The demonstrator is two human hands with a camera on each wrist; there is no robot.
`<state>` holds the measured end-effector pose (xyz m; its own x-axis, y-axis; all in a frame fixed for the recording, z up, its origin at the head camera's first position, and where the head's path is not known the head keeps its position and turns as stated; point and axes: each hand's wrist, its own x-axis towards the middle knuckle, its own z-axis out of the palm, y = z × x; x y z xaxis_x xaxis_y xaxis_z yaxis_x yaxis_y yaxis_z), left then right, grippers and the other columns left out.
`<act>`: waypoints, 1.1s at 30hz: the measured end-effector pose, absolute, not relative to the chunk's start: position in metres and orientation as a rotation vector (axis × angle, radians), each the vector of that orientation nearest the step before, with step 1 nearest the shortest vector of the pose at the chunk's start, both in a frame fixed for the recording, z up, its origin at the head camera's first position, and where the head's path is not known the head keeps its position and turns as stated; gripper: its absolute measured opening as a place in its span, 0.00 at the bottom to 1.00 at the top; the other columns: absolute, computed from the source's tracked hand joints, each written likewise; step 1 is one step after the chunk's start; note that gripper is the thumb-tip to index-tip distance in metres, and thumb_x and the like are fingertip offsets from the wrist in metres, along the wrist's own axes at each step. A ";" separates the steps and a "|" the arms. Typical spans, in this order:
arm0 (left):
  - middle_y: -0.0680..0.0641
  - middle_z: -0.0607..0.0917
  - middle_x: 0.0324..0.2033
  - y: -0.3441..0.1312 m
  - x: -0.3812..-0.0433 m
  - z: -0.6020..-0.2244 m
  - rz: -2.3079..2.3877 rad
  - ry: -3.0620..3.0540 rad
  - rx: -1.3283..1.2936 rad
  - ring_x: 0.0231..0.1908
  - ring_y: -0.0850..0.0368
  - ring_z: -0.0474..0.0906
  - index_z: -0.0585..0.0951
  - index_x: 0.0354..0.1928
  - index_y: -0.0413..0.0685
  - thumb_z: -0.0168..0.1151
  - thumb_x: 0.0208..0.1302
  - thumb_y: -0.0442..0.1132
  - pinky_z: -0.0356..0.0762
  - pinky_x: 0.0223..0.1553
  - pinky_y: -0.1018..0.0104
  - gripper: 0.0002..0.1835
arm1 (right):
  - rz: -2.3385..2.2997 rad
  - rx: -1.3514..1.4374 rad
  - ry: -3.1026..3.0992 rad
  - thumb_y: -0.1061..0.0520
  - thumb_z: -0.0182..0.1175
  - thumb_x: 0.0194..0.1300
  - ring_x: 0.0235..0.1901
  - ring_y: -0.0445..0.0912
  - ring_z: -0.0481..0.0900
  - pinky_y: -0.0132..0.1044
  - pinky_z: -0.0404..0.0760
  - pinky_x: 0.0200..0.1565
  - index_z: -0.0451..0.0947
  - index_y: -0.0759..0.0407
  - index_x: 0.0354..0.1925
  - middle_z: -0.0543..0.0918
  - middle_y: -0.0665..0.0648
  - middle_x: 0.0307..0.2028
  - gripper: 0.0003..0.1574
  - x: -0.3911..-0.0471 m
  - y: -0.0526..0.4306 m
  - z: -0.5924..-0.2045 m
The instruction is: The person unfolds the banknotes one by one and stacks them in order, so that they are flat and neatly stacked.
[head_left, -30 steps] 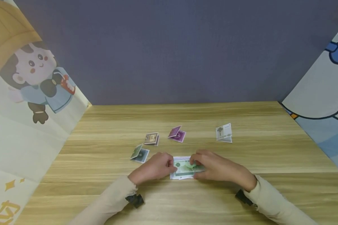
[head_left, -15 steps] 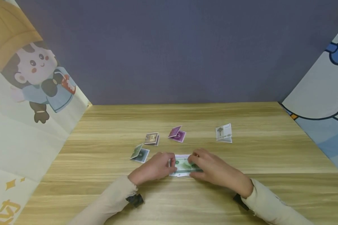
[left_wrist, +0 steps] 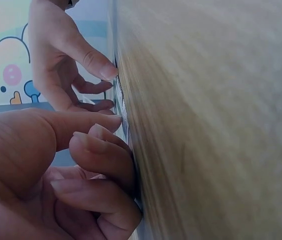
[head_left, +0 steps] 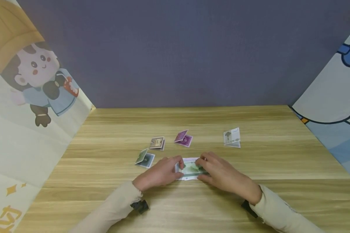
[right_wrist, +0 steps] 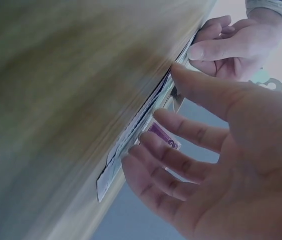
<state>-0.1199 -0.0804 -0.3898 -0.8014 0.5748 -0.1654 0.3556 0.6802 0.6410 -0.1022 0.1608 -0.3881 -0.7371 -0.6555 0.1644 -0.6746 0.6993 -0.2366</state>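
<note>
Wood-grain table [head_left: 175, 210] fronting a blue-grey wall [head_left: 180, 55], cartoon panels [head_left: 23, 155] flanking, left hand [head_left: 163, 171] and right hand [head_left: 224, 173] gripping flat banknotes [head_left: 190, 170], folded notes [head_left: 231, 136] nearby

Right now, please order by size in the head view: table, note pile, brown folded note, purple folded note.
Table
Note pile, partly covered
Brown folded note and purple folded note: too alike to rank
</note>
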 end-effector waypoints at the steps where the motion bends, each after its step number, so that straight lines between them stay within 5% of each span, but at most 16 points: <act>1: 0.54 0.76 0.21 -0.080 -0.120 -0.389 0.857 2.540 0.726 0.24 0.59 0.71 0.75 0.42 0.54 0.67 0.65 0.42 0.71 0.26 0.65 0.09 | 0.436 1.107 -2.835 0.50 0.74 0.56 0.45 0.47 0.76 0.39 0.82 0.42 0.81 0.58 0.48 0.80 0.56 0.47 0.24 -0.102 0.161 -0.388; 33: 0.57 0.70 0.12 -0.068 -0.115 -0.388 1.131 2.507 0.898 0.12 0.68 0.60 0.79 0.40 0.49 0.62 0.68 0.36 0.58 0.13 0.75 0.02 | 0.679 1.082 -2.846 0.57 0.68 0.64 0.46 0.49 0.82 0.40 0.84 0.45 0.82 0.60 0.50 0.83 0.54 0.47 0.16 -0.117 0.177 -0.365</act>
